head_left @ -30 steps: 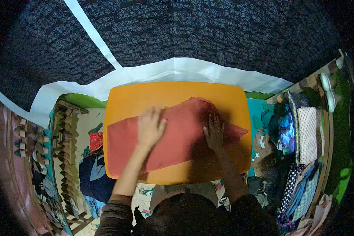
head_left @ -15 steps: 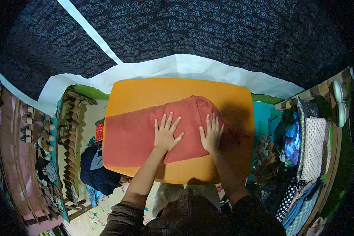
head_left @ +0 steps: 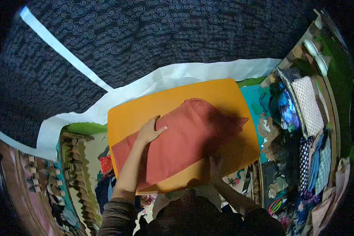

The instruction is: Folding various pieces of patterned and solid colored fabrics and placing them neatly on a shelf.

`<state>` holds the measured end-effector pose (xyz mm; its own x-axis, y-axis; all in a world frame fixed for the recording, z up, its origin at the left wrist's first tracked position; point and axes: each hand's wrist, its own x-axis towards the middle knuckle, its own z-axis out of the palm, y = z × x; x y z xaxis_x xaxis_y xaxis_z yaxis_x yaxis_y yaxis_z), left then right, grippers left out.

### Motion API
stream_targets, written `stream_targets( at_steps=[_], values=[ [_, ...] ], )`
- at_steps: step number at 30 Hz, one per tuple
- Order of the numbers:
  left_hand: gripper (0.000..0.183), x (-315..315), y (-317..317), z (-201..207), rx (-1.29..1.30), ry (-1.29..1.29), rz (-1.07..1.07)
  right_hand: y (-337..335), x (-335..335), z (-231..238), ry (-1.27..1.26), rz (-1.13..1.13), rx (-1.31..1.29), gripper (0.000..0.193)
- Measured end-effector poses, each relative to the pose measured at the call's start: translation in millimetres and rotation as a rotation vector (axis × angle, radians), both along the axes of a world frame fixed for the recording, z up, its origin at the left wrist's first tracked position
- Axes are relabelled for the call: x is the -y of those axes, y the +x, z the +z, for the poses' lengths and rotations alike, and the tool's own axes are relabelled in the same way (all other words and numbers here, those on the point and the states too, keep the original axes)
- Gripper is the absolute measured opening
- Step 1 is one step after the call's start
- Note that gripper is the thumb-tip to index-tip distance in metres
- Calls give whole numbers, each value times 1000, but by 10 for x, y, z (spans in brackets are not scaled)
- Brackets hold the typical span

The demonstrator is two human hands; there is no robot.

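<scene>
Diagonally, the red cloth (head_left: 181, 135) is laid across the orange surface (head_left: 145, 107), from nearside of the left hand (head_left: 148, 131), rested unclenched along the cloth's far edge, to beyond the right hand (head_left: 215, 168), whose shadowed grip cannot be told.

The spread cloth (head_left: 177, 137) is plain brick red, the bench (head_left: 133, 112) orange-yellow. The large sheet (head_left: 165, 31) is black with pale swirls, its border (head_left: 200, 72) plain white. A folded fabric (head_left: 307, 104) is whitish with small dark dots, a polka-dot piece (head_left: 304, 157) black and white.
</scene>
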<state>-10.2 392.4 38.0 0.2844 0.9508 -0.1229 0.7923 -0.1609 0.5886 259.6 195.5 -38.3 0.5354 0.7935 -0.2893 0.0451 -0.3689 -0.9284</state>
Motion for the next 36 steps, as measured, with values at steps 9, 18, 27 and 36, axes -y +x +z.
stream_targets(
  at_steps=[9,18,27,36],
  values=[
    [70,-294,-62,-14,294,-405,-147,-928,-151,478,74,53,-194,57],
    [63,-339,-83,265,310,-742,-121,-641,-406,557,104,-151,-1129,55],
    [74,-434,-72,39,199,-984,-214,-143,-624,987,118,135,-646,71],
    [97,-817,962,431,119,-146,-607,514,-765,389,111,374,792,108]
  ],
)
